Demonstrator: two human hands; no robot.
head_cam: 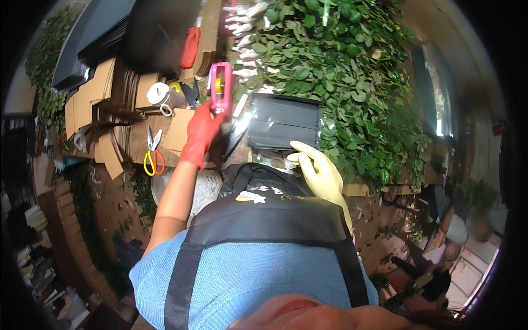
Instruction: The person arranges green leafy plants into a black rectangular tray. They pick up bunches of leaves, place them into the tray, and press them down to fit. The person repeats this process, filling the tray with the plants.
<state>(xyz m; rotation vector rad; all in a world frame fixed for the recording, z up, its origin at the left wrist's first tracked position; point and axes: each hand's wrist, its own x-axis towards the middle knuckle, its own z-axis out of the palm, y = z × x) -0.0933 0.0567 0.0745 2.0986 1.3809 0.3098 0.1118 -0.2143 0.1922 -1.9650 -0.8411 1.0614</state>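
My left hand [203,134], in a red rubber glove, reaches to the near end of a pink tape dispenser [221,86] that holds a yellow roll. Whether its fingers grip the dispenser or only touch it, I cannot tell. My right hand [319,169], in a pale yellow rubber glove, is by the near right corner of a black wrapped packet [284,123], fingers partly spread, with nothing seen in them. Leafy cut stems [350,90] are heaped beyond and right of the packet, their ends wrapped in white on the left side.
Scissors with yellow and red handles [154,159] lie open at the table's left front. Folded cardboard pieces [93,97] stand at the left, near a white-lidded container [159,94]. A red cloth-like item [190,47] lies farther back. A white woven basket [205,185] is below the table edge.
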